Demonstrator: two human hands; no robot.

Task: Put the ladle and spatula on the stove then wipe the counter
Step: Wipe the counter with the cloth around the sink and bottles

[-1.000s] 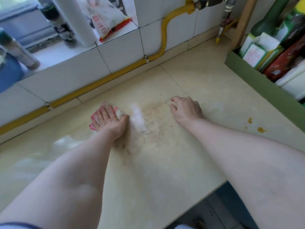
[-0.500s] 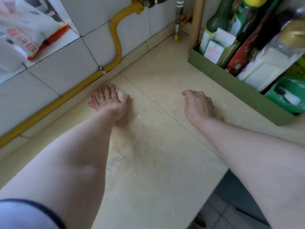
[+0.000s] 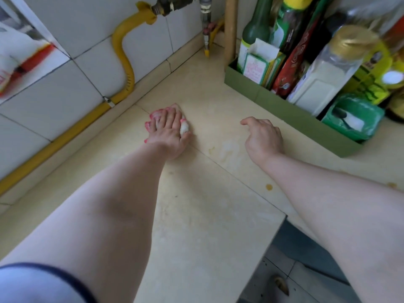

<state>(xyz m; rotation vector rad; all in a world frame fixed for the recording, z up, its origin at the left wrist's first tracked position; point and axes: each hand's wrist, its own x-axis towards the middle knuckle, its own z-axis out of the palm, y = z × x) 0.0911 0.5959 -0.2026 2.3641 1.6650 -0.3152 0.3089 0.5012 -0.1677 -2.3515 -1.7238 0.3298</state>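
My left hand (image 3: 169, 133) lies flat on the beige counter (image 3: 196, 215), pressing down a pink and white cloth (image 3: 184, 127) whose edges stick out past the fingers. It is near the tiled back wall. To its right my right hand (image 3: 263, 137) rests on the counter with curled fingers, holding nothing. A wet smear (image 3: 227, 149) and small brown drips (image 3: 269, 187) mark the surface between and below the hands. No ladle, spatula or stove is in view.
A green tray (image 3: 284, 104) packed with bottles, boxes and packets stands at the right, close to my right hand. A yellow gas hose (image 3: 125, 68) runs along the tiled wall. The counter's front edge (image 3: 269, 241) drops to the floor at lower right.
My left hand has slid the cloth to the right along the back of the counter. My right hand has shifted right as well, closer to the green tray.
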